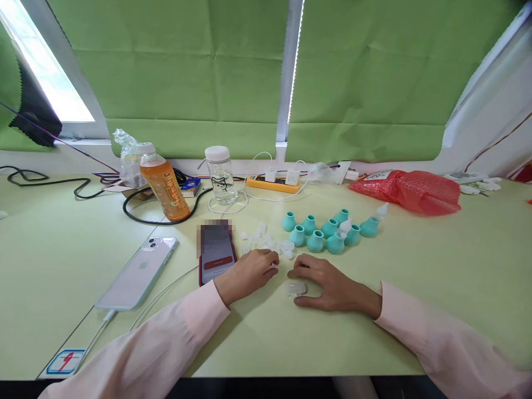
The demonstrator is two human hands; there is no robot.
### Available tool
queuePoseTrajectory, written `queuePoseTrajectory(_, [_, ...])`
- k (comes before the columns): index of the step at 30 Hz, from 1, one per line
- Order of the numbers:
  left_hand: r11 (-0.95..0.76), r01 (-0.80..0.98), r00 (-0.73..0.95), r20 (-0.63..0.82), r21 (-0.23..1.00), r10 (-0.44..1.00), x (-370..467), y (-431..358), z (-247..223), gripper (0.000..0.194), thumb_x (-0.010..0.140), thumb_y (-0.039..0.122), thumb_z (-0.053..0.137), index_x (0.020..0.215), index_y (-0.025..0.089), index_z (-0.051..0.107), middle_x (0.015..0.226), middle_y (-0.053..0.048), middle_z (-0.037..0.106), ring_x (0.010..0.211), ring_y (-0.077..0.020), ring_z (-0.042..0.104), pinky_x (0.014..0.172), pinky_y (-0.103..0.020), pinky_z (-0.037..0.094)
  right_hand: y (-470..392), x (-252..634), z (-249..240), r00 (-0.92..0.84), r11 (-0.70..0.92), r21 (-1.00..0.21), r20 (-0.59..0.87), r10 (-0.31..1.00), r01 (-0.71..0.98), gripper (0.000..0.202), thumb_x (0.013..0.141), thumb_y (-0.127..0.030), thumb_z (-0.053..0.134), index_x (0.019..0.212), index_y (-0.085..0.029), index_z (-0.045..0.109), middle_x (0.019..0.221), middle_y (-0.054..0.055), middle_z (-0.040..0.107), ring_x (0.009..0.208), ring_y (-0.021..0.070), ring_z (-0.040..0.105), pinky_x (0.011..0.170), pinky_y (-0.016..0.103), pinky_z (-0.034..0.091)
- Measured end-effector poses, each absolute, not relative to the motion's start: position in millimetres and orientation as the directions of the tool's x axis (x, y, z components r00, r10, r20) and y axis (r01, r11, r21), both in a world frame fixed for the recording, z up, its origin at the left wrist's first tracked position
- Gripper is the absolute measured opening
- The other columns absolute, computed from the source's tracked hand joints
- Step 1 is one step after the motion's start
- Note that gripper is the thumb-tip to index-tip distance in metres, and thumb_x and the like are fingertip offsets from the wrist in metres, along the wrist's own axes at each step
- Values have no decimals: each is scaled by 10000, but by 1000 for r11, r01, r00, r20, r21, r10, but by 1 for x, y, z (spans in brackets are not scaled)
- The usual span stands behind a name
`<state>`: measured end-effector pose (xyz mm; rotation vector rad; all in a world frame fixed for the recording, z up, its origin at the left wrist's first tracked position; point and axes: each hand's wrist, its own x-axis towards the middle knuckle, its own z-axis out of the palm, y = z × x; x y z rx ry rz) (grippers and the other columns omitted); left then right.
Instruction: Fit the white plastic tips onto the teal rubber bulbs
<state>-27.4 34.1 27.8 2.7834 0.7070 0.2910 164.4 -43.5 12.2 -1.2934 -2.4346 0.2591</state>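
Note:
My left hand (252,272) is closed at the near edge of a loose pile of small translucent pieces (264,239), its fingertips pinched on a small whitish piece (273,267). To its right, my right hand (326,284) rests low over the table, thumb and fingers spread around a clear piece (295,288) that lies on the surface. Beyond the hands stand several teal rounded cups (316,241) with open necks. A whitish tip (345,226) shows among them, and another clear tip (381,211) leans at the rightmost cup (369,226).
A phone with a lit screen (216,252) lies beside my left forearm, and a pale phone (137,272) on a cable farther left. Behind are an orange drink bottle (165,185), a clear jar (221,180), an orange power strip (272,184) and a red plastic bag (419,191).

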Motion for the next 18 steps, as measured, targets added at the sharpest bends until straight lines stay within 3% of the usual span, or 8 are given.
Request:
queuePoseTrajectory(5, [-809, 440, 843, 131, 390, 522, -28, 36, 24, 162, 732, 142, 465, 860, 144, 563, 753, -37, 604, 654, -127, 551, 604, -202, 414, -42, 163, 3, -404, 518, -404, 338, 850, 754, 210, 702, -278, 550, 877, -163, 567, 798, 50, 563, 739, 148, 526, 649, 267, 428])
queuePoseTrajectory(11, [-806, 450, 829, 157, 384, 537, -28, 34, 22, 191, 728, 142, 471, 890, 141, 573, 752, -39, 606, 650, -131, 547, 590, -207, 412, -36, 166, -4, -253, 448, -533, 400, 881, 717, 215, 706, -235, 536, 905, -157, 566, 693, 25, 581, 599, 119, 525, 568, 244, 437])
queuePoseTrajectory(18, [-827, 458, 830, 176, 326, 529, -25, 27, 25, 231, 757, 240, 500, 960, 144, 554, 817, -60, 593, 741, -174, 536, 641, -267, 443, -37, 163, -9, -214, 410, -570, 379, 900, 712, 233, 699, -305, 560, 867, -153, 614, 601, 11, 565, 532, 107, 498, 522, 232, 417])
